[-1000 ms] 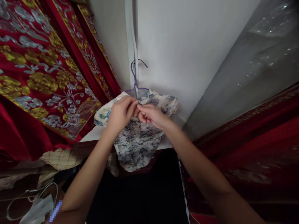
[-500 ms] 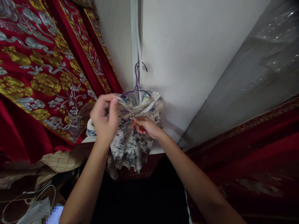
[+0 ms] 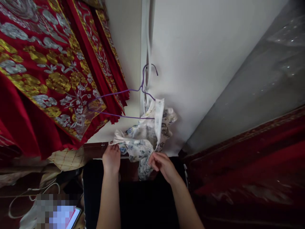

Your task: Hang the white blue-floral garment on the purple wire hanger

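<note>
Left hand (image 3: 111,158) pinching floral garment (image 3: 143,140) edge, right hand (image 3: 162,163) loosely curled against it

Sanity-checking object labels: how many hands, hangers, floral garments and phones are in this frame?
Hands: 2 (left hand, right hand)
Purple hanger: 1
Floral garment: 1
Lit phone: 1
Total: 5

One purple hanger (image 3: 142,89); one floral garment (image 3: 145,140); two hands, left hand (image 3: 111,159) and right hand (image 3: 162,163).
</note>
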`<state>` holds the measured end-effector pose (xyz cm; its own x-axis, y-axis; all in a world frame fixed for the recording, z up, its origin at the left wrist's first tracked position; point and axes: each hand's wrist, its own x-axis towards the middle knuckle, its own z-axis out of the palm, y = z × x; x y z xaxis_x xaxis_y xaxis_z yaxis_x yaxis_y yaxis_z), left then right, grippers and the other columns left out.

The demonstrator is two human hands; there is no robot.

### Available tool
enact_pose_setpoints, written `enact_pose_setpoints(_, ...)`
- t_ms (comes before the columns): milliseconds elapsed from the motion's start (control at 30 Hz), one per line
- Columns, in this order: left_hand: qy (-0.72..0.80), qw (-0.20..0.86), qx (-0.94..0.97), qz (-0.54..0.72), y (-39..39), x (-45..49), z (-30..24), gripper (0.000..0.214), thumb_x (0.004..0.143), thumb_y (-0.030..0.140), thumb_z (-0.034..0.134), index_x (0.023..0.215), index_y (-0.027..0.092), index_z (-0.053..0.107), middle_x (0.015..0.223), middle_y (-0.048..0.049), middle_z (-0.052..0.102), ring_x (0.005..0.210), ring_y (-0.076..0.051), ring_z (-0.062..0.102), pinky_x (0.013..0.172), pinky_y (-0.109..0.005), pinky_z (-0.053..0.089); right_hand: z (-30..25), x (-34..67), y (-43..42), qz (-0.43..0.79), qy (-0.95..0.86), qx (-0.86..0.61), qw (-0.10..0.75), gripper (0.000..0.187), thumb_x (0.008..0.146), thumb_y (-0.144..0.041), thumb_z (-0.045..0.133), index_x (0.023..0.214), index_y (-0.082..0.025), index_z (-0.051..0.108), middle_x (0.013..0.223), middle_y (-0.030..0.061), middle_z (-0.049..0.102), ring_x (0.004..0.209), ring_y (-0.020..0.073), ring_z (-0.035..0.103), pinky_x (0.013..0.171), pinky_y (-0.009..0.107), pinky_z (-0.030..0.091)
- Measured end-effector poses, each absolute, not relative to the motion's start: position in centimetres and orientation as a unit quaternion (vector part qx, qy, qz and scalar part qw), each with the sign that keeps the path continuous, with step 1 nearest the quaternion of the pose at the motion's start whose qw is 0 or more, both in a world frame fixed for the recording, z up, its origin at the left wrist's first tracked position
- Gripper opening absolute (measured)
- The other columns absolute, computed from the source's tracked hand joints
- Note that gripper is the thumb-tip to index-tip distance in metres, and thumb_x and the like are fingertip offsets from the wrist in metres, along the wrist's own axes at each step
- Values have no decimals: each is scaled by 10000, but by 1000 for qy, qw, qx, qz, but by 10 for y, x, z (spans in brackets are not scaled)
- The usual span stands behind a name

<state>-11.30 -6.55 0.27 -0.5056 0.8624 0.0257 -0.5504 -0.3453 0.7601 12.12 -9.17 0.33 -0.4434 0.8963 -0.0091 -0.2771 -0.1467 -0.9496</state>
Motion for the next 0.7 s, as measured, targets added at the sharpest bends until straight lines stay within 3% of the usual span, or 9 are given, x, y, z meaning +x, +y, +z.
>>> enact_pose_setpoints(133,281,535,255,755,-81,-86,25,109,870,299,505,803,217,528,859,-60,586,808,-192,595,738,-304,514,7,146,-90,638,-591,-415,268,555,915,-587,511,678,-131,720,441,-2,492,419,97,389,469,243,229)
enact_pose_setpoints(167,258,548,285,743,-87,-78,35,126,870,314,521,795,214,521,840,-50,563,780,-183,574,712,-293,503,6,148,-88,609,-593,-445,283,566,903,-619,511,686,-140,720,469,6,511,448,110,422,479,245,264)
enact_pose_setpoints(267,259,550,418,675,-107,-52,61,186,882,353,563,779,199,547,850,-43,549,767,-176,547,718,-300,486,4,145,-81,522,-540,-497,434,526,838,-691,561,762,-195,720,666,50,633,664,193,568,596,294,419)
enact_pose_setpoints(333,290,528,533,594,-120,-34,72,204,912,362,559,798,201,613,970,-67,598,873,-210,583,814,-352,492,9,137,-77,549,-495,-466,486,518,797,-735,575,799,-236,714,768,66,675,807,247,611,692,344,480)
enact_pose_setpoints(400,316,471,638,521,-132,-22,81,179,937,338,557,869,235,687,1079,-73,630,1032,-244,592,957,-404,460,17,129,-75,625,-457,-417,476,561,786,-782,532,791,-248,705,757,73,674,849,268,630,718,362,504)
enact_pose_setpoints(533,351,353,729,470,-139,-29,95,263,962,297,537,1184,339,672,1183,-55,668,1176,-243,576,1075,-439,408,37,121,-73,744,-415,-353,386,739,772,-877,375,757,-210,692,666,97,640,763,266,647,618,348,511)
enact_pose_setpoints(600,377,326,721,482,-135,-44,100,353,960,307,543,1307,336,598,1282,-66,634,1205,-247,569,1071,-437,419,53,123,-71,765,-454,-329,317,672,770,-827,488,777,-189,699,661,82,641,699,230,633,596,321,504)
enact_pose_setpoints(700,377,367,711,466,-122,-65,96,466,958,385,546,1416,310,499,1383,-84,572,1295,-267,511,1124,-443,368,89,133,-62,728,-599,-281,179,399,734,-551,762,823,-166,709,702,23,650,639,143,587,614,251,486)
